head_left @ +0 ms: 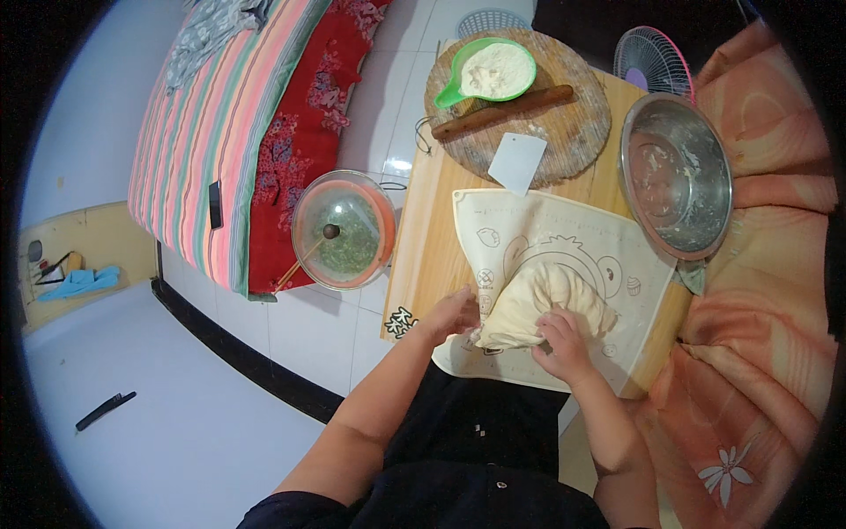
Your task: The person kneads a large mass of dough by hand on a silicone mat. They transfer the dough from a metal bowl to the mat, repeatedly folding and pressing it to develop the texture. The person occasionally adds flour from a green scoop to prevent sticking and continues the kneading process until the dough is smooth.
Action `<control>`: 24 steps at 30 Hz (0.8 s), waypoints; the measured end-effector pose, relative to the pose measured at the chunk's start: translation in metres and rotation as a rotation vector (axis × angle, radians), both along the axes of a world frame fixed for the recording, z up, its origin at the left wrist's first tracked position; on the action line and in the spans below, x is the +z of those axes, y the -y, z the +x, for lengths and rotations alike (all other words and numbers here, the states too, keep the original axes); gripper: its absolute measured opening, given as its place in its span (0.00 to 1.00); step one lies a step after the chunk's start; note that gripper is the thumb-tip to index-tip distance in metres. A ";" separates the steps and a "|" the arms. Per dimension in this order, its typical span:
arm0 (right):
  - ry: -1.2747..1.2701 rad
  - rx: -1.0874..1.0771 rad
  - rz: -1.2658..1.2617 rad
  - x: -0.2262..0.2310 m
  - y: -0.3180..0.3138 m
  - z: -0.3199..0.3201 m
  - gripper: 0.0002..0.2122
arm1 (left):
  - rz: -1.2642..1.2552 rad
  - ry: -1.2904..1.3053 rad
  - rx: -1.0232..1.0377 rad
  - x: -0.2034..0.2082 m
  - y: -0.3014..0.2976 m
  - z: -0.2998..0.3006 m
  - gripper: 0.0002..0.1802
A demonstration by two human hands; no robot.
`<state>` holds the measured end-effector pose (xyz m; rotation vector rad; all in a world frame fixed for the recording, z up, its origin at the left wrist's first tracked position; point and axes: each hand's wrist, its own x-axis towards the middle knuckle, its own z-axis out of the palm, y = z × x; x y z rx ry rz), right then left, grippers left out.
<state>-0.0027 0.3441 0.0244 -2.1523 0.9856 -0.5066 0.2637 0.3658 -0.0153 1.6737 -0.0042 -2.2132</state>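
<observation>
A large, pale lump of dough [542,304] with creased folds lies on a cream silicone kneading mat [617,238] printed with a cartoon animal. My right hand [562,344] grips the near side of the dough, its fingers curled into the surface. At the dough's left, my left hand [451,315] pinches the mat's left edge, which is bent up and inward there; its fingertips are partly hidden. Beyond the mat, a white dough scraper [518,162] rests on a round wooden board [577,132]. A brown rolling pin [502,113] and a green scoop of flour [498,70] are also on that board.
A floury metal basin [677,176] stands at the table's right, beside orange cloth [749,353]. Left of the wooden table [419,256] is a glass-lidded bowl [344,231] of greens, with chopsticks [288,277]. A striped bed [211,132] lies farther left; a pink-rimmed fan [654,62] stands behind.
</observation>
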 end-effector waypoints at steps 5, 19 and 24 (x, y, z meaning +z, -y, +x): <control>-0.056 -0.050 -0.029 -0.005 -0.011 -0.022 0.16 | -0.126 -0.238 -0.093 -0.041 -0.010 -0.008 0.22; -0.254 -0.013 0.063 0.050 0.003 0.088 0.26 | -0.594 1.040 -0.535 -0.004 -0.017 0.039 0.14; -0.801 0.274 -0.151 -0.011 0.010 0.137 0.25 | -0.541 1.170 -0.635 -0.016 -0.009 0.039 0.14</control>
